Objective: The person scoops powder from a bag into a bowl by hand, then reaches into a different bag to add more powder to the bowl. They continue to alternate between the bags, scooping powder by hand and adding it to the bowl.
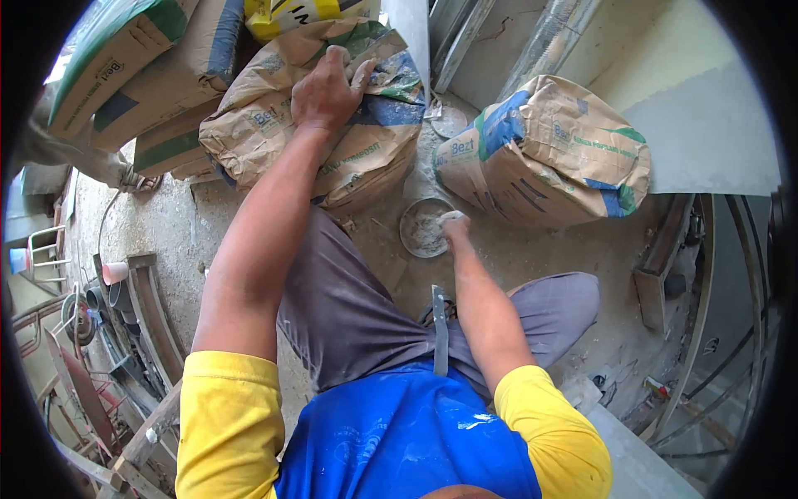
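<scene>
My left hand grips the crumpled top of a brown paper cement bag with green and blue print, straight ahead of me. Its fingertips are partly hidden in the folds. Lower and to the right, my right hand is closed on the rim of a round metal bowl on the floor. Pale grey powder lies in the bowl and dusts my fingers. Beside it, on the right, stands a second cement bag, its top folded over.
More cement bags are stacked at the upper left, near a yellow sack. Grey boards lean at the upper right. Metal channels and bars lie on the left. A wooden trough and cables are on the right.
</scene>
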A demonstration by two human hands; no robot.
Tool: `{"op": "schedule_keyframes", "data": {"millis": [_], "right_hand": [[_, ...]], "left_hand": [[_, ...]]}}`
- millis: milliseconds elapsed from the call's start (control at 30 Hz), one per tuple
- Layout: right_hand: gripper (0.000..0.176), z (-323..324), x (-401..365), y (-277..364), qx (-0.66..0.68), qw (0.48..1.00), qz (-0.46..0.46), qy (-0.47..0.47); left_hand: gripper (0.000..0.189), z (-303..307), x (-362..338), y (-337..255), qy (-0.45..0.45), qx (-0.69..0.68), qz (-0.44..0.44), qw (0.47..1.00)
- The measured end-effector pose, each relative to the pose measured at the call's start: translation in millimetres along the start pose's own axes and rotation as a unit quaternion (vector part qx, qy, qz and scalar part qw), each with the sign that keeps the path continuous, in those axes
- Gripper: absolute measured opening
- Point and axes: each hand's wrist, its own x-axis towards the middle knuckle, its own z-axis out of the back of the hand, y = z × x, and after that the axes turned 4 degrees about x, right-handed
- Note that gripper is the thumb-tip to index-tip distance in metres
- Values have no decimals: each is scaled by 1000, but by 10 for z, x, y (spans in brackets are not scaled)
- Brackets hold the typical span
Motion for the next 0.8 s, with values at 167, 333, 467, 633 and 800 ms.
{"op": "schedule_keyframes", "data": {"millis": [167, 333, 467, 633, 800], "right_hand": [[22, 164, -369, 444, -93, 972, 154, 151], [42, 44, -140, 375, -250, 955, 103, 120], [47, 291, -500, 989, -262, 930, 180, 187], [54, 696, -926, 1799, 191, 885, 143, 400], [57, 933, -1293, 2133, 403, 780, 126, 462]], "left_hand": [[42, 132, -35, -101, -52, -88, 19, 995], [32, 331, -93, -529, -88, -190, 15, 978], [31, 247, -366, -983, 28, -315, -51, 947], [29, 222, -679, -1208, 149, -234, -132, 952], [31, 188, -807, -1184, 156, -284, -165, 931]]}}
